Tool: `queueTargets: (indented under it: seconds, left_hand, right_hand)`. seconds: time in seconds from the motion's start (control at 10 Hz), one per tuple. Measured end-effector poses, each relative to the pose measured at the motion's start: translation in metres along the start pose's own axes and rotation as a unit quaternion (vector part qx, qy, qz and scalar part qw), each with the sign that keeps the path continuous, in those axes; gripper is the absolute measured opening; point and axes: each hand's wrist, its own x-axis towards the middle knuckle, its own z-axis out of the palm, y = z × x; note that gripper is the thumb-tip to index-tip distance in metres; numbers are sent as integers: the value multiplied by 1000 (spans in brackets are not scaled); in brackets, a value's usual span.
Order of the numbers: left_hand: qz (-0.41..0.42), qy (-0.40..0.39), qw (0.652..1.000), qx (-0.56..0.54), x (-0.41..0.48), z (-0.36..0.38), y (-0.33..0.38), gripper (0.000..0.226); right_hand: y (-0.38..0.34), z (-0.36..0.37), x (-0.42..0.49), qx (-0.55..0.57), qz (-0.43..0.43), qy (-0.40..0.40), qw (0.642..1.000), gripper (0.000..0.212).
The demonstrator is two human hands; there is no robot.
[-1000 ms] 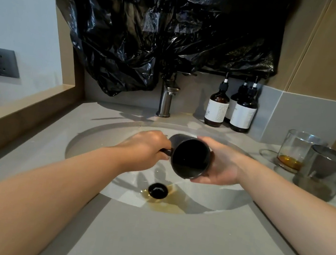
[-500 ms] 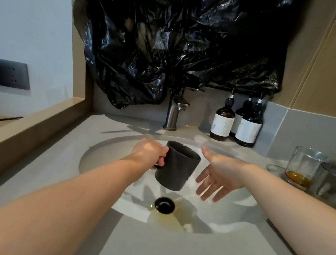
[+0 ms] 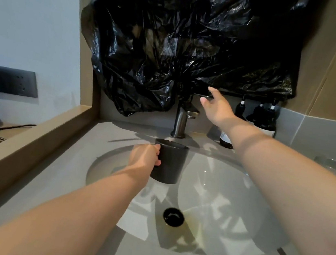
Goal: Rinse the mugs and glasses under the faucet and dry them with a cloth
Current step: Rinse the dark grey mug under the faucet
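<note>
Left hand [image 3: 145, 156]: closed around the handle side of the mug, seen at centre frame, a little left of the middle; the handle itself is hidden behind the fingers.
Mug [image 3: 170, 162]: dark, matte, held upright over the back part of the sink [image 3: 228, 199], just below and in front of the faucet [image 3: 182, 118]. It is judged rigid and moderately heavy, probably ceramic, so breakable if knocked against the basin. Once wetted it is likely to be slippery, so a grip through the handle, with the body steadied by the other palm, is judged safest.
Faucet: set upright at the upper centre, under a black plastic bag [image 3: 184, 44]; no water is seen running.
Right hand [image 3: 216, 108]: empty, fingers spread wide, reaching up right of centre to the faucet lever; whether the lever is already touched cannot be told, as it is lost against the dark bag.
Mug relative to hands: gripped by the left, well apart from the right, which is higher in the frame.
Glasses [image 3: 335, 166]: barely seen at the right edge, blurred, untouched.
</note>
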Motion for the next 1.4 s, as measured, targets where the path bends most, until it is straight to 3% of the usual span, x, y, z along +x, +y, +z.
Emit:
queueTargets:
  seconds: [0.2,0.4,0.7,0.9,1.0,1.1,1.2,1.3,1.4]
  left_hand:
    - [51,-17,998,24,5,2,-7,31]
    - [-5,15,997,75,15,4,-3,36]
    - [6,20,998,60,12,0,-4,32]
    - [6,-6,998,70,8,-2,-2,31]
    - [2,-12,1000,26,5,-4,-3,26]
    - [-4,-26,999,-22,1,-4,-2,27]
    - [-24,-40,995,-83,-9,-3,-2,29]
    - [-90,-55,983,-151,-14,-2,3,28]
    - [-151,-80,963,-208,-17,3,12,33]
  right_hand:
    - [-2,2,13,28,-18,81,996,33]
    - [0,1,23,22,-23,88,996,30]
    - [-13,-1,30,26,-11,105,994,28]
    - [-16,-8,21,-23,-23,65,997,33]
    - [-2,-10,-1,11,-21,106,994,38]
    - [22,1,-35,132,50,144,979,26]
    - [43,23,-78,239,222,-31,945,16]
    - [56,36,-102,343,261,-230,872,22]
    - [62,34,-105,367,188,-345,844,43]
